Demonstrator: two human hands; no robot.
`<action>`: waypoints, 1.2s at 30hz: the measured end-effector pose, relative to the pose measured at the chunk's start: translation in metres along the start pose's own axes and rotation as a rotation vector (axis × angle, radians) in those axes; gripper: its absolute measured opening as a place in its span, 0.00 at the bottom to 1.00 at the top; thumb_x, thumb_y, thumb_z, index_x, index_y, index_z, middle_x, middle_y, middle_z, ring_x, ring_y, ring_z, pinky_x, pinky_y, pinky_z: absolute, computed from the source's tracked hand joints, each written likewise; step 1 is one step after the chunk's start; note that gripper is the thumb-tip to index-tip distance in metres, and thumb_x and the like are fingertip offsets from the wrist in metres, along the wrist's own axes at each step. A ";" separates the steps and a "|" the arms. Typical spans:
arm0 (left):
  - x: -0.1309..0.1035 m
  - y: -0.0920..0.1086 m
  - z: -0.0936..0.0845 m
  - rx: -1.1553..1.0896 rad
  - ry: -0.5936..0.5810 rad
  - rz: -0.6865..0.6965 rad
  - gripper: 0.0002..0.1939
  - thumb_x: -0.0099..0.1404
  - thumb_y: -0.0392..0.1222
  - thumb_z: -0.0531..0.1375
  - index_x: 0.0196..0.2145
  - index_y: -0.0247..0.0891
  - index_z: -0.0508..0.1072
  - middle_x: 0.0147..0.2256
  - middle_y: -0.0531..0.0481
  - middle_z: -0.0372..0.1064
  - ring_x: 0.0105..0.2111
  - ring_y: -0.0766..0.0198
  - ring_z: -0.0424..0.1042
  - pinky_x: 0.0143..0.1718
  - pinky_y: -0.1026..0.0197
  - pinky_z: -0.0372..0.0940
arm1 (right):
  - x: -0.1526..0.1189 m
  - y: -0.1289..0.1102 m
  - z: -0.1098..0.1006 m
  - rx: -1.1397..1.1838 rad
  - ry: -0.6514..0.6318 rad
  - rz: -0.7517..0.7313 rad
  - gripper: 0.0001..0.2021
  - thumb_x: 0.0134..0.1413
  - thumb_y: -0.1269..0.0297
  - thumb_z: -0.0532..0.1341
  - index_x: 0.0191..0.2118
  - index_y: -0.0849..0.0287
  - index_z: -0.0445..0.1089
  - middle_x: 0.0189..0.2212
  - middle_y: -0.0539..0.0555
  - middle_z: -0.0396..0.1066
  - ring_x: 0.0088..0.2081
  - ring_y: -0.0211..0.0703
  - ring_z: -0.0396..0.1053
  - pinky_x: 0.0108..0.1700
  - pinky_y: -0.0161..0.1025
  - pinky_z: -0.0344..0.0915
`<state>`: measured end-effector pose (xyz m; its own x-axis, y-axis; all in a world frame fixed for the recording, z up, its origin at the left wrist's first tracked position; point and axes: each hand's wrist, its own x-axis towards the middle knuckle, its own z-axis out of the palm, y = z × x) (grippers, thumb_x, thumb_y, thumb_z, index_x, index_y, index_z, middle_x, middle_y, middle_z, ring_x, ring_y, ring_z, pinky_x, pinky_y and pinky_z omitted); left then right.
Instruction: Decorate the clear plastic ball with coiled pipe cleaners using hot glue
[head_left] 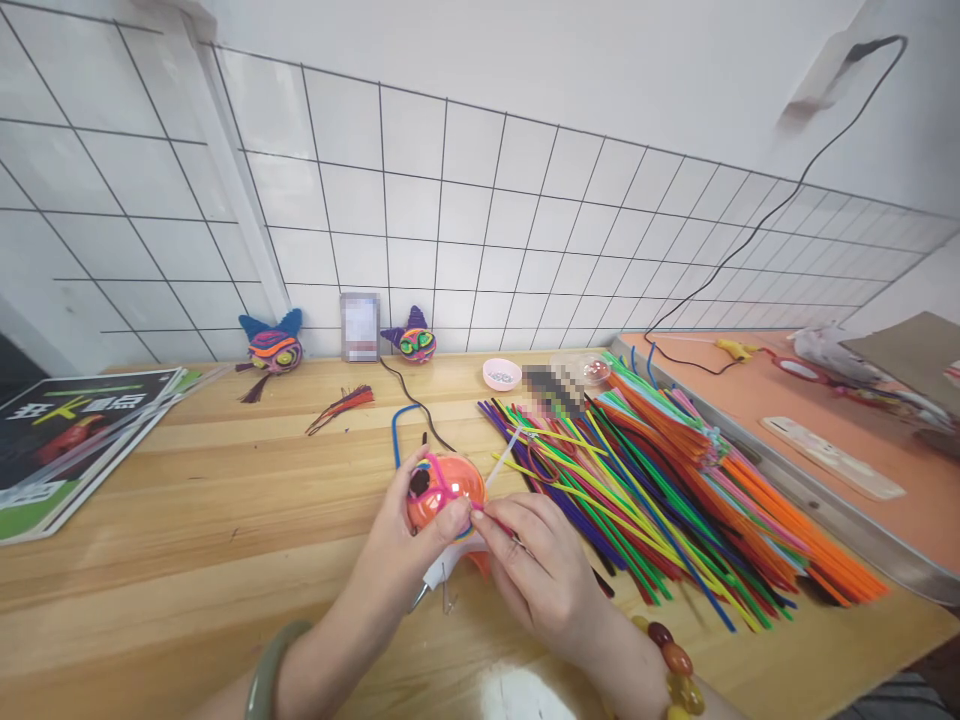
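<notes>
My left hand (409,540) is wrapped round a shiny orange ball (466,478) decorated with pink, blue and yellow pipe cleaner pieces and a dark round patch. At the ball's lower right, my right hand (544,570) pinches a pink pipe cleaner (478,508) between thumb and fingers, against the surface. Partly hidden under the ball lies a white glue gun (448,562), its metal tip pointing to the lower left. A translucent white stick (504,456) slants up behind the ball. The palm side of both hands is out of sight.
Many coloured pipe cleaners (637,490) spread over the right of the wooden table. Two finished yarn-like figures (274,350) stand by the grid wall. A pink bowl (502,375), red strands (341,408), a black cable (412,395) and a magazine (82,440) lie around.
</notes>
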<state>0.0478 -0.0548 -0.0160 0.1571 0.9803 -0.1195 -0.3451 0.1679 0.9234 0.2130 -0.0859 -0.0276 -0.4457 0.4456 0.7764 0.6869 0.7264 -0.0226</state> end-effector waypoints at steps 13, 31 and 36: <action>-0.003 -0.001 -0.004 0.170 0.002 0.158 0.49 0.49 0.43 0.70 0.64 0.38 0.53 0.51 0.38 0.69 0.55 0.46 0.66 0.55 0.49 0.61 | -0.001 0.004 -0.001 0.033 0.002 -0.036 0.14 0.57 0.81 0.55 0.48 0.70 0.68 0.41 0.64 0.71 0.43 0.52 0.63 0.41 0.50 0.70; -0.001 0.008 0.002 -0.184 -0.099 -0.135 0.42 0.54 0.43 0.68 0.62 0.39 0.54 0.51 0.38 0.69 0.47 0.50 0.71 0.41 0.56 0.70 | -0.005 0.011 0.001 0.126 -0.008 0.031 0.22 0.54 0.83 0.55 0.55 0.67 0.65 0.46 0.65 0.66 0.47 0.53 0.62 0.46 0.53 0.68; 0.001 0.009 0.002 -0.217 -0.146 -0.168 0.37 0.55 0.38 0.67 0.60 0.38 0.57 0.50 0.37 0.70 0.43 0.53 0.73 0.39 0.58 0.70 | -0.007 0.012 0.001 0.213 -0.010 0.079 0.23 0.54 0.82 0.55 0.57 0.64 0.63 0.47 0.64 0.66 0.47 0.52 0.63 0.45 0.52 0.68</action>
<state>0.0470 -0.0527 -0.0072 0.3547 0.9143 -0.1957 -0.4900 0.3600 0.7939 0.2236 -0.0795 -0.0343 -0.4022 0.5096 0.7606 0.5833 0.7830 -0.2162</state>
